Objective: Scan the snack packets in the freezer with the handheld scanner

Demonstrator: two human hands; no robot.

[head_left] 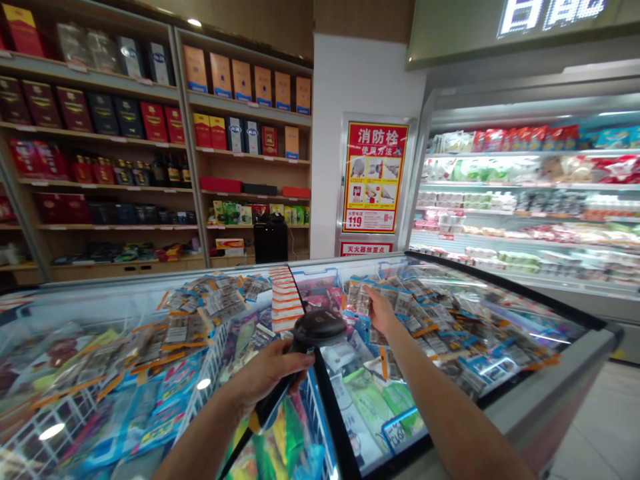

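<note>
My left hand (275, 373) is wrapped round the handle of a black barcode scanner (320, 327), whose head points right over the freezer's middle divider. A cable runs from the handle's lower end. Farther off, my right hand (381, 312) is at the edge of a small grey-brown snack packet (357, 295) with blue and orange trim. Its fingers look closed on that packet, though the fingertips are partly hidden. Many similar packets (435, 320) lie heaped on the freezer's glass to the right. A sheet with orange and white stripes (287, 300) lies just beyond the scanner.
The chest freezer (545, 400) has black-framed glass lids and white wire baskets (200, 380) with colourful bags inside. More packets (175, 327) lie on the left side. Behind stand shelves of boxes (240, 80), a red fire-hydrant poster (375, 177) and a lit refrigerated display (525, 193).
</note>
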